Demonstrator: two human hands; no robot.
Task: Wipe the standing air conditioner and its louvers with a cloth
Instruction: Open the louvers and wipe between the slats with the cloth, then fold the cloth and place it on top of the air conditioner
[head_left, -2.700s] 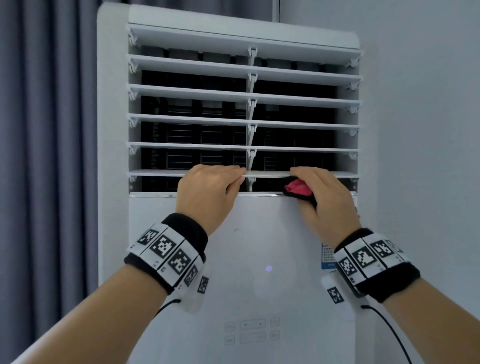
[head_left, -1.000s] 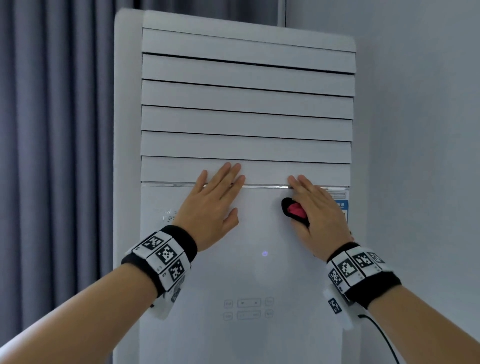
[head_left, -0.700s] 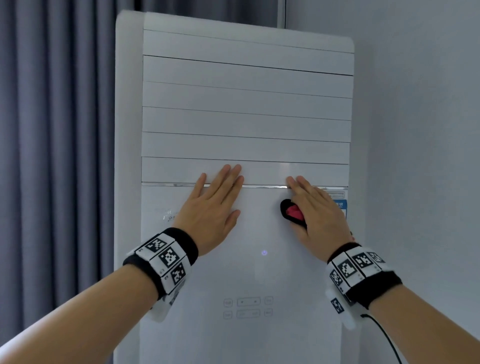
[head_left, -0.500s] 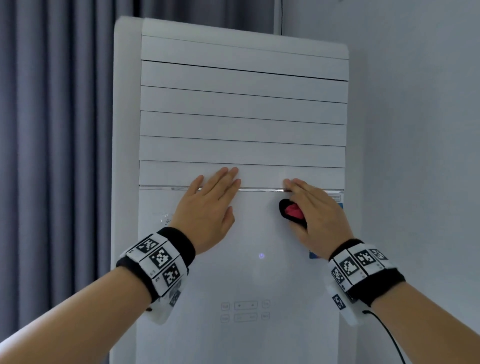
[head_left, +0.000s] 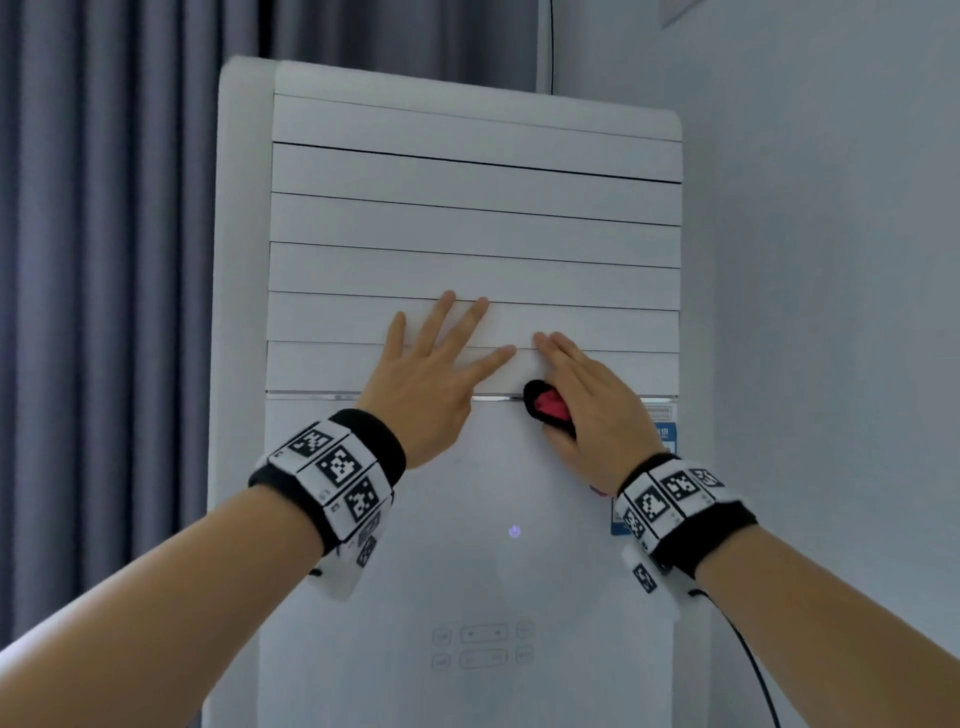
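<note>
One standing air conditioner (head_left: 467, 571) fills the middle of the view, white and upright, close in front of the person; its louvers (head_left: 475, 234) number six that I can count, all lying flat and closed, stacked from the top down to a thin silver strip (head_left: 311, 396). Two hands are on it. The left hand (head_left: 434, 387) lies flat with its fingers spread wide across the two lowest slats; the right hand (head_left: 589, 410), just right of it, has straight fingers pressed together on the lowest slat, and it presses one cloth (head_left: 548, 408), red with a dark edge, against the panel at the silver strip, mostly hidden under the palm. Each wrist wears one black band with white coded squares; a dark cable (head_left: 748, 660) trails from the right one. Lower on the panel sit one small lit power mark (head_left: 514, 531) and a cluster of faint buttons (head_left: 480, 647). Grey curtains (head_left: 104, 312) hang to the left; a plain wall (head_left: 831, 312) stands to the right; a blue sticker (head_left: 665, 434) is half covered by the right wrist.
</note>
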